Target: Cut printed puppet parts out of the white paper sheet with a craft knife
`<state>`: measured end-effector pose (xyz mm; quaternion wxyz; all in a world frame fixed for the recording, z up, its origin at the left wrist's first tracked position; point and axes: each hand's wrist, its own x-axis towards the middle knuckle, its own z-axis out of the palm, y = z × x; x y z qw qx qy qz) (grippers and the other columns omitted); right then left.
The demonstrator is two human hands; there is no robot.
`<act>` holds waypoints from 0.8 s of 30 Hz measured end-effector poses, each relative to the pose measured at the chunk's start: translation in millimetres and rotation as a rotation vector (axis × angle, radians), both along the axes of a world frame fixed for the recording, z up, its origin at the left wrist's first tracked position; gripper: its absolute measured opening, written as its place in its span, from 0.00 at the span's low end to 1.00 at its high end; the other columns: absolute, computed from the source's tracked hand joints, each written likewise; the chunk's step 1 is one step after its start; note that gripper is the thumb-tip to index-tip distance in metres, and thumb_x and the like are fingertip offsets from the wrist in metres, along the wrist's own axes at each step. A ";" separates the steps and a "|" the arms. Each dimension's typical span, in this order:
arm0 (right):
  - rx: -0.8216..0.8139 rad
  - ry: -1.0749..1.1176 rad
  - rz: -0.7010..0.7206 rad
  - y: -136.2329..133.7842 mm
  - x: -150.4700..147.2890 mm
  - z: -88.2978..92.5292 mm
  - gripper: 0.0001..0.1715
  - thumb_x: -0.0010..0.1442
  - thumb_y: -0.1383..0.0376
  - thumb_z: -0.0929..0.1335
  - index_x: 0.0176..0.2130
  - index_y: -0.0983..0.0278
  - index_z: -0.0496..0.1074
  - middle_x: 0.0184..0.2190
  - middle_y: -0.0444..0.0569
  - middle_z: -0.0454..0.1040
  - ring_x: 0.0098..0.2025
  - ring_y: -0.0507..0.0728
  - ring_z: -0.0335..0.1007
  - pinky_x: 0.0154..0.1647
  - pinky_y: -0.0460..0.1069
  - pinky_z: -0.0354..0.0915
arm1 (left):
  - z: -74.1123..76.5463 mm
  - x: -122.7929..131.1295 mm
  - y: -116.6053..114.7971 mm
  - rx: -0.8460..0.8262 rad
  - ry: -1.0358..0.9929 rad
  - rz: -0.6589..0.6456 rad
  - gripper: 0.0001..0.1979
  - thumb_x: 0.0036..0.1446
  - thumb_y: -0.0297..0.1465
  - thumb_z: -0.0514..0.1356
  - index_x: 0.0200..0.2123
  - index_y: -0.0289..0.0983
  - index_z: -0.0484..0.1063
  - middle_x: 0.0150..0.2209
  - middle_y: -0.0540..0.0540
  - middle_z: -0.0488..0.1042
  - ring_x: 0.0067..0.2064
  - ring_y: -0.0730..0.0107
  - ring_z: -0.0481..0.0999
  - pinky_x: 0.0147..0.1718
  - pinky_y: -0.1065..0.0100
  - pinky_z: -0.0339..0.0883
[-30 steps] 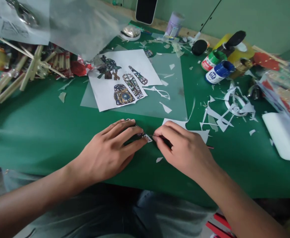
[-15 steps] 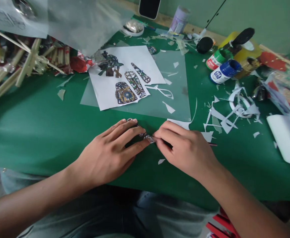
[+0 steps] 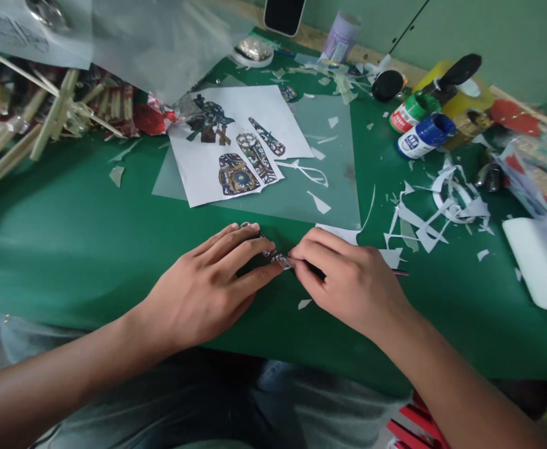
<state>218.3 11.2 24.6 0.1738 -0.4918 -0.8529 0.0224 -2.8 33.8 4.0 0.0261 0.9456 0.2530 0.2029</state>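
paper cutout [image 3: 277,257] lies under left hand [image 3: 208,284], fingers spread; right hand [image 3: 341,271], curled, pinches a slim rod [image 3: 400,272].

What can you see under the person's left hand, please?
A patterned cutout shows partly from under the left hand, against the green tabletop; the rest is covered, so its full shape cannot be seen.
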 end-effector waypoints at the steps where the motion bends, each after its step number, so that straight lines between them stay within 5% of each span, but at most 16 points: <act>1: 0.001 0.000 0.001 0.0 0.2 -0.1 0.11 0.64 0.71 0.62 0.32 0.64 0.71 0.30 0.43 0.73 0.23 0.46 0.61 0.20 0.45 0.52 | 0.2 -0.2 -0.1 -0.002 -0.002 0.000 0.18 0.62 0.25 0.56 0.54 0.40 0.72 0.55 0.43 0.73 0.61 0.55 0.67 0.60 0.51 0.65; 24: 0.142 -0.199 0.008 -7.4 -1.7 3.1 0.14 0.64 0.72 0.61 0.27 0.62 0.64 0.23 0.38 0.67 0.19 0.47 0.54 0.20 0.47 0.49 | -0.9 -0.6 -0.8 -0.001 0.014 -0.008 0.19 0.62 0.25 0.55 0.55 0.40 0.70 0.55 0.43 0.72 0.61 0.53 0.66 0.60 0.50 0.64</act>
